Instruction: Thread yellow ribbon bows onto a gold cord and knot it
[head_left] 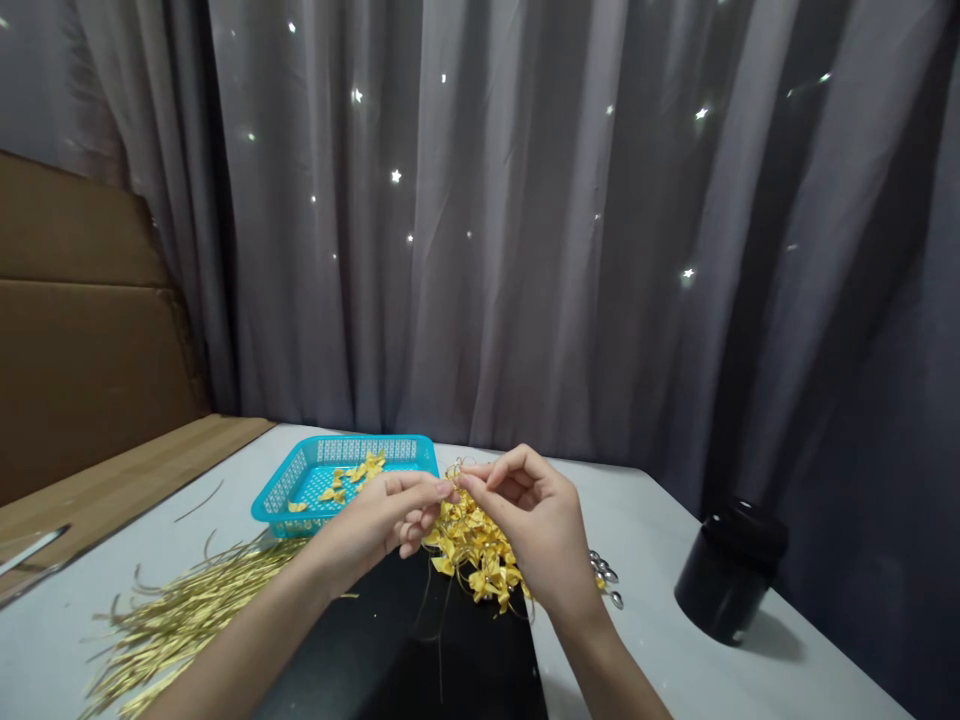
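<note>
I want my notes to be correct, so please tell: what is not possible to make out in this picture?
In the head view:
What the left hand and right hand pinch, if anything: too small.
Yellow bow pile: partly behind the right hand.
Gold strands: partly behind the left forearm, cut by the bottom edge.
Black container: inside hidden by its wall.

Mat (360,660) straight before me, bow heap (474,548) at its far end beyond my left hand (397,508) and right hand (547,520), basket (279,494) left of that with bows (367,467) inside, strands (199,605) nearer me, jar (724,580) off right on the table (630,650), curtain (510,250) behind everything
</note>
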